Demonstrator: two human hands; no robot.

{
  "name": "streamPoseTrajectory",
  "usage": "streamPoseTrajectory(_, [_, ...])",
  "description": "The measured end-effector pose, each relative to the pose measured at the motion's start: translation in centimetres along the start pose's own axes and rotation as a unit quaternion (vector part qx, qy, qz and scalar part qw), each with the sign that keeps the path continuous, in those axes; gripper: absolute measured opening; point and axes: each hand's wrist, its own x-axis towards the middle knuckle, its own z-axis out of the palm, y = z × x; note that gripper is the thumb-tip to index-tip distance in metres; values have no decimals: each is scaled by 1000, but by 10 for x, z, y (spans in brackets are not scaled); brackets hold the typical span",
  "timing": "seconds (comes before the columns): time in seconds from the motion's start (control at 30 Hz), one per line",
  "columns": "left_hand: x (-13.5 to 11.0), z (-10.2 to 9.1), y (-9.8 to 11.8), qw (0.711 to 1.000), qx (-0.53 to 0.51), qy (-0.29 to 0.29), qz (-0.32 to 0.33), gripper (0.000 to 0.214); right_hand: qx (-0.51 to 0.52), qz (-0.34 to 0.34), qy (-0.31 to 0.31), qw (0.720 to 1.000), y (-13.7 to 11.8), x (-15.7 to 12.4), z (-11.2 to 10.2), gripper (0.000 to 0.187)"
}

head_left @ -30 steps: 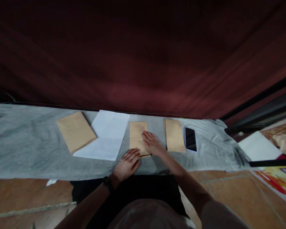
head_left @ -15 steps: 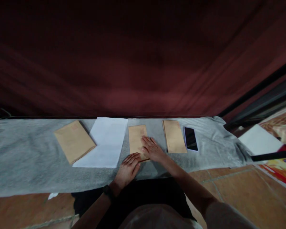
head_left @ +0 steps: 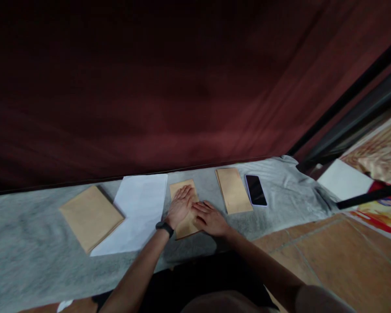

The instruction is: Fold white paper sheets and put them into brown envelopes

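Observation:
A brown paper envelope (head_left: 186,229) lies on the grey cloth in front of me, partly covered by both hands. My left hand (head_left: 181,203), with a dark band on its wrist, rests flat on the envelope's upper part, fingers stretched out. Lower and to the right, my right hand (head_left: 210,218) lies flat across the envelope's right edge, its fingertips close to the left hand. On the left, white paper sheets (head_left: 142,202) sit partly under a stack of larger brown envelopes (head_left: 91,217). A small stack of brown envelopes (head_left: 233,190) lies to the right.
A phone (head_left: 256,190) with a dark screen lies right of the small stack. Grey cloth (head_left: 26,243) covers the long surface, backed by a dark red curtain (head_left: 182,108). A black bar (head_left: 371,195) and a white box-like thing (head_left: 343,183) stand at the right.
My left hand has moved from the envelope's lower left corner up onto its upper part. My right hand has slid slightly lower on it. The whole view has tilted.

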Motion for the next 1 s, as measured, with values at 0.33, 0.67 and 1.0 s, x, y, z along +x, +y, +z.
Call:
streamPoseTrajectory(0.33, [-18, 8, 1, 997, 62, 4, 37, 55, 104, 10, 32, 994, 6, 2, 1, 35])
streamPoseTrajectory(0.67, [-94, 4, 15, 997, -68, 20, 25, 52, 53, 10, 24, 998, 4, 0, -1, 32])
streamPoseTrajectory(1.0, [-138, 2, 18, 987, -152, 49, -6, 46, 16, -22, 13, 1000, -11, -19, 0, 31])
